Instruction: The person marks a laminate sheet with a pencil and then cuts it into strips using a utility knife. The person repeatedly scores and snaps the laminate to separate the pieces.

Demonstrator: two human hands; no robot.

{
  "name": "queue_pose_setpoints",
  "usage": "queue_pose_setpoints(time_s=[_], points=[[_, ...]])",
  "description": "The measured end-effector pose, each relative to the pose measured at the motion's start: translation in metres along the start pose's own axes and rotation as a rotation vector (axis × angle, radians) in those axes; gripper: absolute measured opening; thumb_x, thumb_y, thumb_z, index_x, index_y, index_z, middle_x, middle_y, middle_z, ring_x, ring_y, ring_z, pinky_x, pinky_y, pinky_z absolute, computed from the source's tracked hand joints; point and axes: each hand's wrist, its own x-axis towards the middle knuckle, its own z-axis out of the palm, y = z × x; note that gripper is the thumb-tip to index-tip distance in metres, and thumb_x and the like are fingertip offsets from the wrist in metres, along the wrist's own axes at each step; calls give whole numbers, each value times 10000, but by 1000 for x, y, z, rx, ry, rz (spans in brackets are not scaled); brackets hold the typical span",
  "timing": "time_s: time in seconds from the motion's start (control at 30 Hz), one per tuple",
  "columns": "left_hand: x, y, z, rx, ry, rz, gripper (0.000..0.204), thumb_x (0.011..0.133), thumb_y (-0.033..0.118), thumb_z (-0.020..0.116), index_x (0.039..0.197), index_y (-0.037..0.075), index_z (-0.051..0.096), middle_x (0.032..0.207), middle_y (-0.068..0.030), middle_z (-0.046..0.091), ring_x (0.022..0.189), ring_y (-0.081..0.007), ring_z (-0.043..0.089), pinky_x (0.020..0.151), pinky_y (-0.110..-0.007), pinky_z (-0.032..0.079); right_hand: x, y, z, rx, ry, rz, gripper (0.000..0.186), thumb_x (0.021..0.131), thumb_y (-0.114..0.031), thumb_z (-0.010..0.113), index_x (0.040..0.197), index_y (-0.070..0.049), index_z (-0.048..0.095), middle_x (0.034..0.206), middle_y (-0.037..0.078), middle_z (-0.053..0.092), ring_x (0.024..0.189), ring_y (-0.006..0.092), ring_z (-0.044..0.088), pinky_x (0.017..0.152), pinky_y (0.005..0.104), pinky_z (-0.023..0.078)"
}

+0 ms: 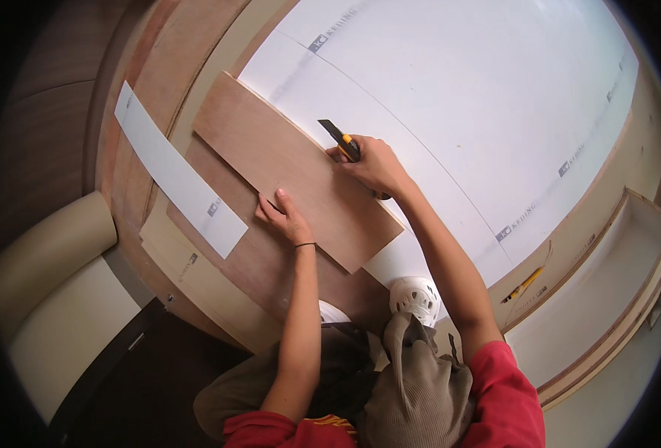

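Observation:
My right hand [375,166] is closed around a black and yellow utility knife [344,142], its dark blade end pointing up and left. That hand is above the far edge of a rectangular brown wooden board [300,175]. At the board's near edge, my left hand [289,220] grips it, the thumb on top and the other fingers along the edge. Under the far side of the board lies a large white sheet [450,97] with a thin line across it. A narrow white strip [174,175] lies to the left of the board.
A yellow pencil-like tool [525,284] lies at the right beside an open wooden tray [599,299]. One white shoe [415,297] stands close to the board's near right corner. Rolls of cream material [58,243] are at the left, by a dark box-like area [159,373].

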Motion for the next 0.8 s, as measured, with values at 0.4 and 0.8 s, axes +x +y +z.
queue_pose_setpoints(time_s=[0.4,0.8], points=[[-3,4,-1,-29,-18,-26,676,996,434,556,1391,-100,433,1316,-237,416,1213,-336,464,1005,-421,439,-1,-5,-4,-9,-42,15,182,766,-74,703,745,-44,525,1027,60,760,749,167,632,694,317,510],[-2,-5,2,31,4,7,656,996,439,543,1368,-94,454,1301,-244,441,1192,-363,489,990,-448,446,-1,0,-2,13,-22,30,245,772,-159,745,1013,-117,734,786,32,689,770,242,679,743,367,521]])
